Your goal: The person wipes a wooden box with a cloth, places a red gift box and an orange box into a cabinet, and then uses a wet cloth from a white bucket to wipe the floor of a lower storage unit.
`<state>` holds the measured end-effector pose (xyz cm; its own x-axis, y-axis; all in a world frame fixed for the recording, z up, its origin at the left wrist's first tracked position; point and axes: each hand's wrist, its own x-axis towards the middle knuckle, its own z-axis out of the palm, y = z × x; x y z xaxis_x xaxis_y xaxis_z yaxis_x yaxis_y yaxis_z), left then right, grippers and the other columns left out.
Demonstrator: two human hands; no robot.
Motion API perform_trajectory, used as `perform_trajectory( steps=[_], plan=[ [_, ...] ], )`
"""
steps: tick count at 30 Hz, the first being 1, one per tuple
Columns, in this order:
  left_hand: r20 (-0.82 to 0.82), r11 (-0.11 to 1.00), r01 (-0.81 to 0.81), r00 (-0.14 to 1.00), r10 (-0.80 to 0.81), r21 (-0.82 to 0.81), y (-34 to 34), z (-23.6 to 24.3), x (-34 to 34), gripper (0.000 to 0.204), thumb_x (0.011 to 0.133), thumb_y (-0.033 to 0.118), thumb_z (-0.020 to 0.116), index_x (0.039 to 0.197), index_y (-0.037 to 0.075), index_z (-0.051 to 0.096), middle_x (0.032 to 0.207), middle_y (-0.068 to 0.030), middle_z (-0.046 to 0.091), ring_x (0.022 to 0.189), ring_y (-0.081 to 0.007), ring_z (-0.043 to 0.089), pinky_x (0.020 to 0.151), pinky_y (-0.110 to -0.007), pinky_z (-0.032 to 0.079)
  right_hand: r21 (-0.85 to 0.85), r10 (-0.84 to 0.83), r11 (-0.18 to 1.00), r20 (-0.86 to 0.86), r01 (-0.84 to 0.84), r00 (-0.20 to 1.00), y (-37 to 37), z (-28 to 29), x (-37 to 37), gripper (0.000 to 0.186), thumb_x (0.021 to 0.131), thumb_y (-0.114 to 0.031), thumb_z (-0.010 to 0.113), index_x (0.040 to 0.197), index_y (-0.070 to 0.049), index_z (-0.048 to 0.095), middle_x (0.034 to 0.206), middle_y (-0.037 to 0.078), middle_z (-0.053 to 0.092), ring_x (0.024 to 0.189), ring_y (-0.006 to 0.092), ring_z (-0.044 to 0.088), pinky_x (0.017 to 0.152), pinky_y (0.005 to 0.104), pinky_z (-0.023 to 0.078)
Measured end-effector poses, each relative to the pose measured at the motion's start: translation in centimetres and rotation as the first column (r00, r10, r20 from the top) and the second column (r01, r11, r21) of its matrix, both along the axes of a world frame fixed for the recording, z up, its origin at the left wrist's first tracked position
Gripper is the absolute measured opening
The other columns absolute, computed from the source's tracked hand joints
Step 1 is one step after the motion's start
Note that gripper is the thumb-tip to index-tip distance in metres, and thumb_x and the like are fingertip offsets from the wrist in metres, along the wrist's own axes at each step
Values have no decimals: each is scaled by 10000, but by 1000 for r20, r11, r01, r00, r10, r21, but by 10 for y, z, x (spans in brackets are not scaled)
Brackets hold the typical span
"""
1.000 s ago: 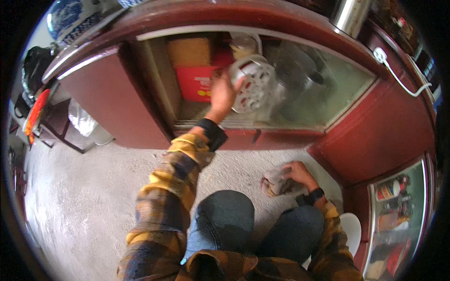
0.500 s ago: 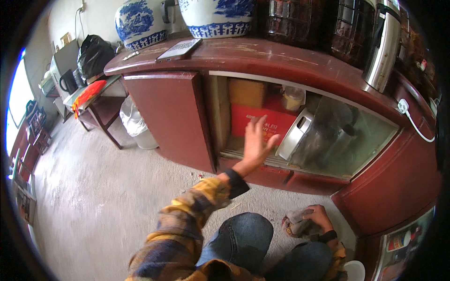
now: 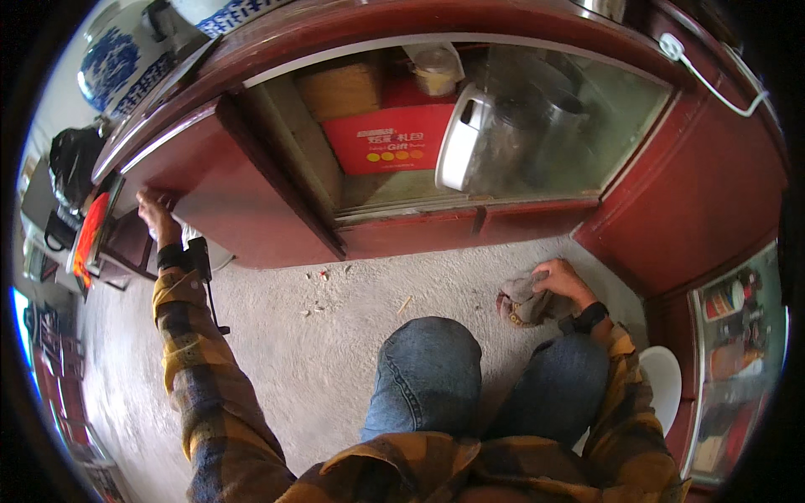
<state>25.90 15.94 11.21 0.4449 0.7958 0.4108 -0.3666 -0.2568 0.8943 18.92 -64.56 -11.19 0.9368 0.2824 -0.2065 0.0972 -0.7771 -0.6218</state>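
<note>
My left hand is at the left edge of the dark red cabinet door, its fingers curled against that edge. On the right, near the floor, my right hand is closed on a crumpled grey-brown cloth beside my knee. Between the hands, the cabinet's glass-fronted compartment stands partly open. Inside it are a red box, a brown cardboard box, a small lidded jar and a shiny metal pan-like piece. Sliding glass covers dim metal vessels.
A white plug and cable hang at the upper right. A white bucket stands by my right leg. Small scraps lie on the concrete floor. Blue-and-white porcelain stands on the cabinet top.
My left hand has moved from in front of the open compartment to the cabinet door's left edge. The view has tipped down. My right hand stays on the cloth.
</note>
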Motion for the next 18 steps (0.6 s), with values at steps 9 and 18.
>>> perform_trajectory(
  steps=[9, 18],
  plan=[
    [-149, 977, 211, 967, -205, 27, -5, -21, -28, 643, 878, 649, 446, 1157, 74, 526, 1175, -89, 563, 1048, -233, 553, 892, -395, 447, 61, -32, 998, 15, 31, 999, -3, 48, -8, 353, 643, -156, 759, 950, 2, 683, 820, 148, 684, 751, 210, 647, 689, 334, 494],
    [-301, 973, 194, 942, -149, 124, -6, -12, -45, 854, 846, 746, 354, 1347, 61, 447, 1369, -88, 445, 1228, -270, 407, 985, -446, 318, 151, -66, 986, -28, 69, 997, 0, 37, -4, 328, 642, -95, 752, 935, 26, 671, 802, 113, 665, 744, 197, 627, 688, 308, 478]
  ],
)
